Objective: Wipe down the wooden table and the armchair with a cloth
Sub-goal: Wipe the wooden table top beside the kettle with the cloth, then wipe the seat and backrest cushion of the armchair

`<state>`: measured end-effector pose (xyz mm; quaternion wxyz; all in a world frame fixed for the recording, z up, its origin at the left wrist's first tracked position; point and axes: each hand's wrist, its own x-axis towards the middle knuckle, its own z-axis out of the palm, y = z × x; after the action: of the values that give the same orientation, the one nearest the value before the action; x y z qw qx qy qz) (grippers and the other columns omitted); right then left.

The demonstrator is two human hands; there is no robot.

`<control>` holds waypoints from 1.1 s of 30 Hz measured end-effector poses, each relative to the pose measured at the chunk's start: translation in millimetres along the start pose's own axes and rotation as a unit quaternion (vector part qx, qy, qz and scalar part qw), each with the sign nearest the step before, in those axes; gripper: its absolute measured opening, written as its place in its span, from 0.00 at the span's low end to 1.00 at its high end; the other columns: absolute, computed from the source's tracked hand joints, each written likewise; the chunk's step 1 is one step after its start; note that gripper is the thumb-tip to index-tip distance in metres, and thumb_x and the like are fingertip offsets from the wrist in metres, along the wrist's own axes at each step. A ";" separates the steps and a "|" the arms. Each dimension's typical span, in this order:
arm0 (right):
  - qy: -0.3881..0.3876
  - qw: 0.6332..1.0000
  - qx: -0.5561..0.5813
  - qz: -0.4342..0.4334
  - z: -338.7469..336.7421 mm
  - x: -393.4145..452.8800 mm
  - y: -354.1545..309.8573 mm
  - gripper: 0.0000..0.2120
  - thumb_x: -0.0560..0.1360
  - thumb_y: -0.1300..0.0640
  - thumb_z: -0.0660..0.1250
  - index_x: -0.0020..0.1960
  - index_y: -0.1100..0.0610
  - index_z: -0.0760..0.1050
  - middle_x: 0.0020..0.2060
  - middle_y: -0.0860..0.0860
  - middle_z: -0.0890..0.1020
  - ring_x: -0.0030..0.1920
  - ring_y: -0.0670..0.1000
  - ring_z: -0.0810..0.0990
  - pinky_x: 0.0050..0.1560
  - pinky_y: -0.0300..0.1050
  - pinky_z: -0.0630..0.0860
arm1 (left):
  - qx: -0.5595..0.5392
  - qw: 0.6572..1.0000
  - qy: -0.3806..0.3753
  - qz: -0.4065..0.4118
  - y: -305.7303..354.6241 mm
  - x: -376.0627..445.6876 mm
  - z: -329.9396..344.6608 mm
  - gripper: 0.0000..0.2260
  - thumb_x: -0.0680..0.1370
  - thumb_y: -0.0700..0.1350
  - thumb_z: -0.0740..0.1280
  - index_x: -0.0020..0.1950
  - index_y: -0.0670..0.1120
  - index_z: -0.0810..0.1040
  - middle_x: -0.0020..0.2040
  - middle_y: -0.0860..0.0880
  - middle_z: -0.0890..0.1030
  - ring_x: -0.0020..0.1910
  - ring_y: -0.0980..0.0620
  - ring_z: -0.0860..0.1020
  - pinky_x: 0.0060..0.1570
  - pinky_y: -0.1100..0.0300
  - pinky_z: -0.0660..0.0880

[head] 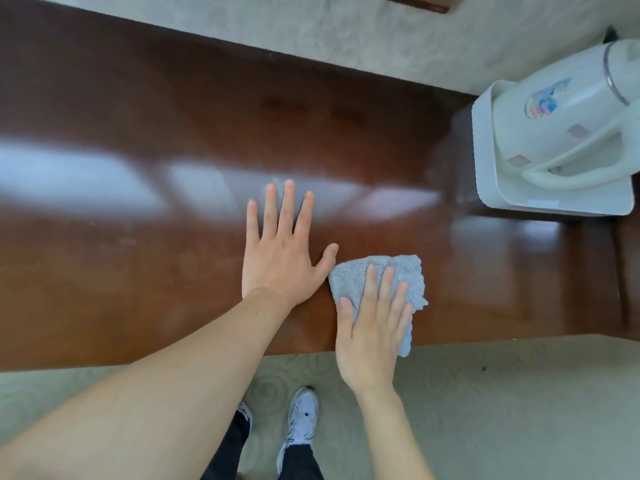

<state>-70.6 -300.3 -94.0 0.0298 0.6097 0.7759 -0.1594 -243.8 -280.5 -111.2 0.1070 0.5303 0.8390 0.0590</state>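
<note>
Wiping is going on at the near edge of the wooden bench [138, 133], a long, dark and glossy surface that is filling most of the view and is reflecting pale patches of light. The armchair is not showing in this view, so I judge that its turn is not yet come.

At the far right end a white tray [485, 188] is standing on the bench, and a white electric kettle [568, 109] is sitting in it. To do this step well, the strokes should be going along the length of the bench in overlapping bands, and they should be slowing near the tray, so that the cloth is not knocking it.

The left hand [280, 258] is lying flat on the wood with fingers straight and spread, holding nothing; it is only bracing the body. Its thumb is lying just beside the cloth.

The right hand [370, 334] is pressing the grey cloth [349, 278] down with straight fingers and is not gripping it. The cloth is lying crumpled by the near edge, and one corner is hanging a little past that edge. I think that flattening the cloth under the whole palm would be giving more even contact.
</note>
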 end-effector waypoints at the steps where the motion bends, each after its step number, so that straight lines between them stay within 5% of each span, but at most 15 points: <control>1: 0.003 1.000 -0.005 -0.009 -2.5 10.0 0.1 0.30 0.82 0.41 0.43 0.80 0.48 0.41 0.80 0.50 0.43 0.79 0.54 0.38 0.77 0.61 0.42 | -0.003 1.000 0.001 0.000 -0.5 0.5 0.2 0.38 0.79 0.69 0.47 0.83 0.48 0.54 0.84 0.43 0.51 0.82 0.39 0.47 0.79 0.38 0.46; 12: 0.009 0.997 -0.069 -0.044 -43.1 180.5 4.6 0.28 0.83 0.43 0.43 0.80 0.51 0.44 0.80 0.54 0.48 0.79 0.60 0.44 0.76 0.61 0.43 | 0.026 0.998 -0.063 0.011 -5.5 2.3 -0.4 0.41 0.77 0.73 0.38 0.83 0.51 0.40 0.84 0.45 0.40 0.82 0.41 0.36 0.78 0.40 0.35; 17: 0.024 0.992 -0.015 -0.126 -33.3 116.2 15.6 0.24 0.84 0.50 0.49 0.79 0.52 0.53 0.79 0.54 0.56 0.78 0.59 0.52 0.77 0.59 0.49 | 0.018 0.991 -0.134 0.006 -3.2 3.9 -21.1 0.43 0.75 0.75 0.39 0.82 0.52 0.35 0.82 0.46 0.34 0.81 0.43 0.32 0.79 0.41 0.35; 22: -0.006 0.979 0.034 -0.203 -24.5 20.6 48.6 0.23 0.83 0.49 0.49 0.77 0.52 0.61 0.77 0.52 0.60 0.78 0.57 0.55 0.77 0.56 0.50 | -0.013 0.985 -0.172 0.033 -8.7 -25.7 -58.8 0.37 0.81 0.68 0.47 0.84 0.49 0.46 0.84 0.47 0.43 0.83 0.48 0.42 0.80 0.47 0.43; 26: -0.104 0.968 0.137 -0.183 -39.7 -11.7 64.3 0.19 0.84 0.56 0.55 0.74 0.52 0.68 0.75 0.45 0.62 0.78 0.52 0.55 0.78 0.49 0.47 | -0.029 0.984 -0.175 0.023 0.2 -93.1 -90.4 0.32 0.84 0.62 0.49 0.83 0.46 0.49 0.84 0.47 0.46 0.83 0.50 0.47 0.80 0.53 0.45; 28: -0.160 0.960 0.208 -0.103 -61.0 -9.9 57.4 0.14 0.84 0.56 0.55 0.60 0.55 0.78 0.64 0.49 0.78 0.70 0.58 0.70 0.68 0.55 0.65 | -0.042 0.984 -0.173 0.014 5.5 -127.9 -109.1 0.31 0.85 0.61 0.49 0.83 0.47 0.49 0.84 0.48 0.47 0.83 0.51 0.48 0.79 0.55 0.45; 30: -0.175 0.938 0.297 -0.038 -93.4 -3.4 38.7 0.14 0.83 0.55 0.55 0.45 0.51 0.76 0.45 0.49 0.81 0.53 0.57 0.78 0.47 0.51 0.69 | -0.052 0.986 -0.159 -0.009 6.9 -159.3 -131.3 0.30 0.85 0.60 0.50 0.83 0.47 0.49 0.84 0.49 0.48 0.83 0.52 0.50 0.79 0.55 0.47; 33: -0.240 0.841 0.484 0.024 -136.3 3.4 9.4 0.12 0.84 0.54 0.55 0.54 0.50 0.78 0.41 0.43 0.80 0.41 0.43 0.76 0.40 0.41 0.70 | -0.057 0.989 -0.121 -0.056 5.9 -200.5 -167.3 0.30 0.85 0.60 0.50 0.83 0.48 0.50 0.84 0.49 0.50 0.82 0.52 0.52 0.79 0.56 0.50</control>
<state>-42.3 -256.5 32.2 -0.0803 0.5079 0.5532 -0.6554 -195.9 -456.5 75.9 0.2414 0.4785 0.8435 0.0362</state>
